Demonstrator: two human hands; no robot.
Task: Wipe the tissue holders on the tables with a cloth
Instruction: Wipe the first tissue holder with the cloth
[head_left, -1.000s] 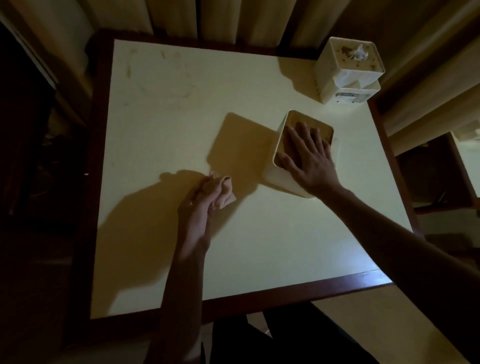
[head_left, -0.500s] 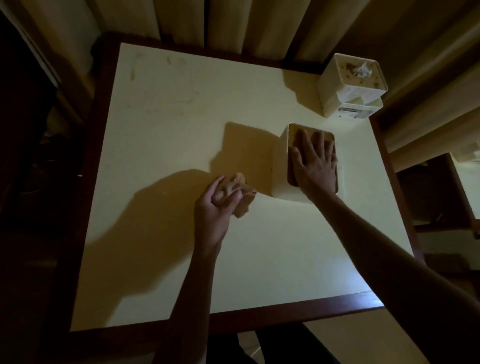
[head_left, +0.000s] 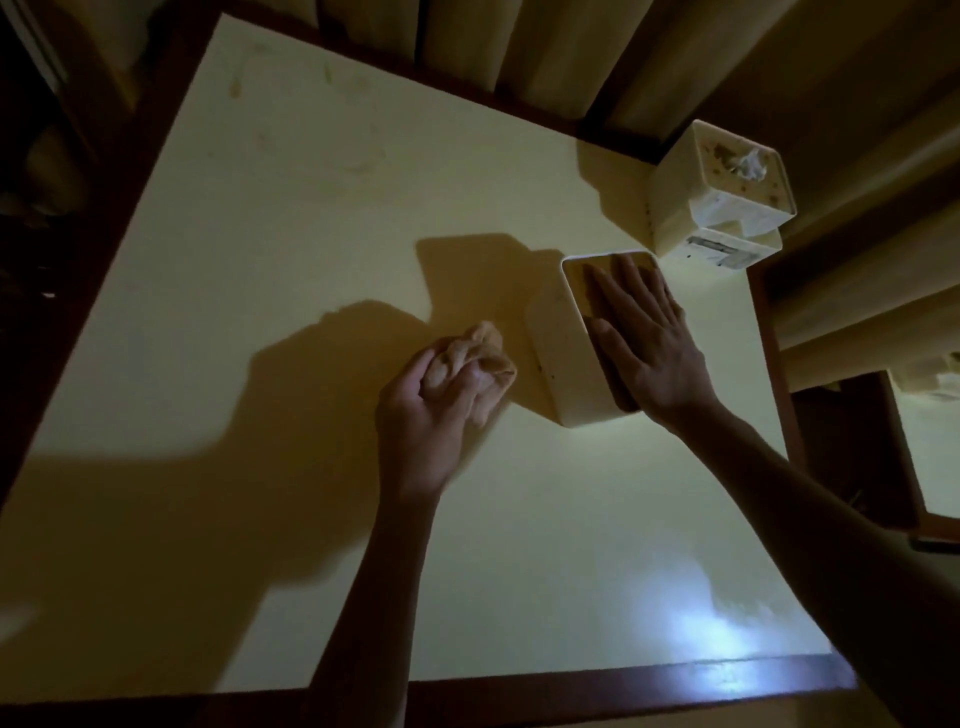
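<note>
- Right now, person stands at a cream surface (head_left: 322, 270) w/ dark wood edging, curtain behind the far edge.
- Left hand (head_left: 431, 415) grip: fingers curled round a bunched cloth (head_left: 475, 358), held just left of the near tissue holder (head_left: 563, 353). Cloth close to holder's left wall; touching or not, can't tell.
- Right hand (head_left: 649, 338) grip: flat, fingers straight, palm pressed on top of that holder to steady it. Holding nothing.
- Near holder sits mid-right on the surface, looks tipped a bit. Small dark specks visible on its left wall.
- 2nd tissue holder (head_left: 722, 192) at far right corner, tissue poking from the top, brown spots on its lid. Well apart from both hands.
- Progress, as I judge it: early. Side wall of near holder about to get wiped; the specks say it isn't clean yet. Top is under the palm, so can't tell its state.
- Left to do: the corner holder looks untouched and dirty. Another table shows at the right edge; too dim to see what's on it.
</note>
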